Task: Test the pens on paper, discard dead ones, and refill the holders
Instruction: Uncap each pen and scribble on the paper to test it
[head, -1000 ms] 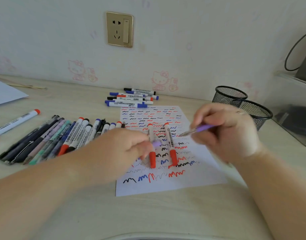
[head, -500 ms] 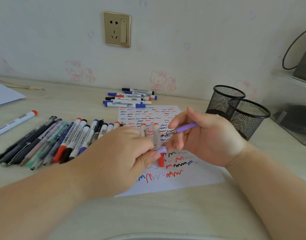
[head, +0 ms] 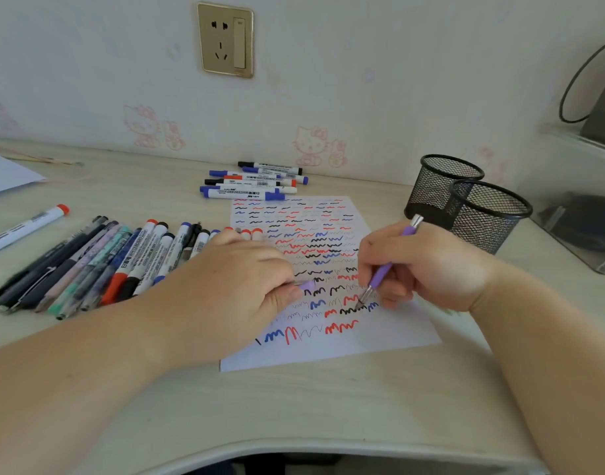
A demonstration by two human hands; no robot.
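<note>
My right hand (head: 427, 265) grips a purple pen (head: 383, 272), its tip touching the white test paper (head: 379, 334) among red, blue and black squiggles. My left hand (head: 236, 289) rests on the paper's left side and pinches the pen's purple cap (head: 307, 286). It covers two red-capped markers whose ends (head: 251, 233) peek out above it. A row of pens and markers (head: 88, 262) lies to the left. Two black mesh holders (head: 482, 214) stand at the right, apparently empty.
Several whiteboard markers (head: 256, 183) lie grouped by the wall behind the paper. One red-capped marker (head: 27, 228) lies alone at far left, with a white sheet (head: 6, 173) behind it. A clear box (head: 582, 214) stands at the right, beside the holders.
My right hand turned the uncapped purple pen and brought its tip down onto the paper. My left hand lowered onto the sheet with the cap.
</note>
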